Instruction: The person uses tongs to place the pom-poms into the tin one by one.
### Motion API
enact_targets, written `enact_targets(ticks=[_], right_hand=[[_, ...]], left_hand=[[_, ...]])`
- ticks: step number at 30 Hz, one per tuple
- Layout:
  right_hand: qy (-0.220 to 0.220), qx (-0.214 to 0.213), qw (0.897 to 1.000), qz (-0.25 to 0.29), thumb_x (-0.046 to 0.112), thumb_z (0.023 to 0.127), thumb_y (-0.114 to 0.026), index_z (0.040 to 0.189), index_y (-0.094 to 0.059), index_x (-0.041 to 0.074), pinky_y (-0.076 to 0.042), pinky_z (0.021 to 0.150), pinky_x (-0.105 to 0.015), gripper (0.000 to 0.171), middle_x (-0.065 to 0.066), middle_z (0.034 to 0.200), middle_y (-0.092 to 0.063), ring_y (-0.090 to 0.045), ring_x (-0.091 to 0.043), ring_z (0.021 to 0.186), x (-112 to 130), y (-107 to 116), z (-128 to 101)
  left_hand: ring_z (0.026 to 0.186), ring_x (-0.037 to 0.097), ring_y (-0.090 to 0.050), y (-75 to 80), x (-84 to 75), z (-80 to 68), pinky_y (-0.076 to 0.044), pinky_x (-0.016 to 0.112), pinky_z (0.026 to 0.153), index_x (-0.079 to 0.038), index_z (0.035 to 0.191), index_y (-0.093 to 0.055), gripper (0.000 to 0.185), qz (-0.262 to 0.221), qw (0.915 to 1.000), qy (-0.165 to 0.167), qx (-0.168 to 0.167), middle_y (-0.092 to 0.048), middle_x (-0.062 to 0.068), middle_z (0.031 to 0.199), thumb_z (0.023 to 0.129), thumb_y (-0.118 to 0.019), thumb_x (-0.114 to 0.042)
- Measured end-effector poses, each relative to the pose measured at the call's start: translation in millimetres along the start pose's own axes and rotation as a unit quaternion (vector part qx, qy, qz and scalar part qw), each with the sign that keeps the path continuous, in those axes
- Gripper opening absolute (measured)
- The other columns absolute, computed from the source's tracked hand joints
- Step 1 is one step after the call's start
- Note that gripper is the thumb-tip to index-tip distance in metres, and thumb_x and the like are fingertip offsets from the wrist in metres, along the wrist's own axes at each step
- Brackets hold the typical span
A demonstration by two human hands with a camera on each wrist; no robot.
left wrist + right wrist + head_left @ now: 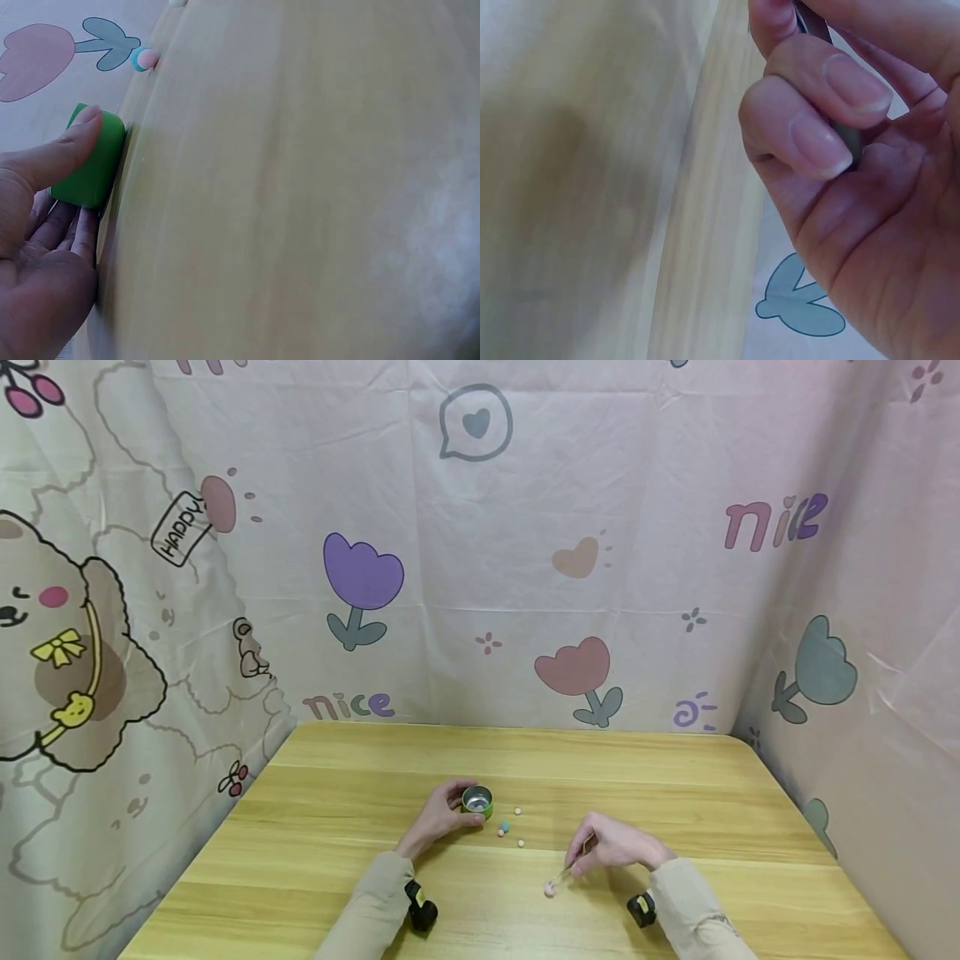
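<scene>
My left hand (442, 817) holds a small round green tin (477, 802) on the table, thumb on the near side and fingers round the back. The tin is open at the top, silvery inside; its green side wall fills the grip in the left wrist view. My right hand (611, 843) pinches a pair of slim tweezers (562, 877), tips pointing down and left. At those tips is a small pink ball (550, 890), close over the tabletop. In the right wrist view, curled fingers (821, 146) hide most of the dark metal tweezers (815, 21).
Just right of the tin lie a white ball (517, 811), a blue ball (505, 827) touching a pink one (501, 833), and another pale ball (521, 843). Printed cloth (480, 568) hangs behind the wooden table (337, 893) and along both sides.
</scene>
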State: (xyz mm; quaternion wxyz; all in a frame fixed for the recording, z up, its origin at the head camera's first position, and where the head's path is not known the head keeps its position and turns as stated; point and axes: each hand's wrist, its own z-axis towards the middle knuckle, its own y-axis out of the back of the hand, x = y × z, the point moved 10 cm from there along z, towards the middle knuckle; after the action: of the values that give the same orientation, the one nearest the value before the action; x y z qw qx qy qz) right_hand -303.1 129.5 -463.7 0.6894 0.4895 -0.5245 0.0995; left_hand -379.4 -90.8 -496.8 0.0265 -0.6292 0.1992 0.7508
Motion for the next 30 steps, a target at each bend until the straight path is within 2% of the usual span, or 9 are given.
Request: enact_targets(ticks=[5,12,16,20,25,30], right_hand=[[0.008,-0.036,0.999,-0.004,0.006,0.082,-0.079,0.089,-0.078,-0.001,-0.052,0.056,-0.014,0.01,-0.018,0.08,-0.075,-0.057,0.003,0.062,0,9,2],[-0.014,-0.108,0.994,-0.008,0.008,0.085,-0.077,0.093,-0.078,0.001,-0.054,0.061,-0.018,0.011,-0.017,0.085,-0.076,-0.061,-0.002,0.067,-6,24,9],[-0.025,-0.153,0.988,0.0,0.009,0.086,-0.076,0.095,-0.078,-0.001,-0.057,0.066,-0.02,0.013,-0.017,0.09,-0.077,-0.065,-0.006,0.072,-10,32,15],[-0.036,-0.193,0.981,-0.003,0.011,0.087,-0.075,0.096,-0.077,-0.002,-0.056,0.064,-0.018,0.016,-0.017,0.091,-0.076,-0.064,-0.006,0.072,-12,39,23],[-0.047,-0.233,0.971,-0.008,0.014,0.089,-0.075,0.098,-0.078,0.0,-0.055,0.065,-0.019,0.017,-0.015,0.091,-0.076,-0.067,-0.013,0.075,-14,44,32],[-0.048,-0.256,0.965,-0.009,0.014,0.089,-0.074,0.097,-0.078,0.0,-0.055,0.068,-0.017,0.016,-0.014,0.091,-0.077,-0.064,-0.005,0.076,-13,46,39]], left_hand=[[0.129,0.048,-0.054,0.1,0.5,0.2,-0.045,0.055,0.114,0.011,0.138,-0.05,0.067,0.003,1.0,0.002,-0.003,-0.053,0.033,0.139,0.079,-0.082,0.001],[0.13,0.048,-0.053,0.3,1.8,0.8,-0.044,0.055,0.114,0.011,0.137,-0.051,0.067,0.002,1.0,0.004,-0.004,-0.053,0.032,0.14,0.079,-0.082,0.0],[0.13,0.048,-0.054,0.5,1.6,0.4,-0.044,0.055,0.114,0.01,0.137,-0.051,0.067,0.004,1.0,0.004,-0.005,-0.053,0.032,0.14,0.079,-0.082,0.0],[0.13,0.049,-0.053,0.4,0.9,0.0,-0.043,0.055,0.115,0.011,0.138,-0.05,0.067,0.002,1.0,0.003,-0.003,-0.053,0.033,0.14,0.08,-0.082,0.0],[0.131,0.049,-0.053,-0.2,1.0,-0.4,-0.043,0.055,0.115,0.011,0.138,-0.049,0.068,0.003,1.0,0.002,-0.001,-0.053,0.033,0.14,0.08,-0.082,0.001],[0.13,0.048,-0.053,-0.6,1.2,-0.2,-0.043,0.055,0.115,0.011,0.138,-0.049,0.067,0.001,1.0,-0.001,0.001,-0.053,0.033,0.14,0.08,-0.081,0.001]])
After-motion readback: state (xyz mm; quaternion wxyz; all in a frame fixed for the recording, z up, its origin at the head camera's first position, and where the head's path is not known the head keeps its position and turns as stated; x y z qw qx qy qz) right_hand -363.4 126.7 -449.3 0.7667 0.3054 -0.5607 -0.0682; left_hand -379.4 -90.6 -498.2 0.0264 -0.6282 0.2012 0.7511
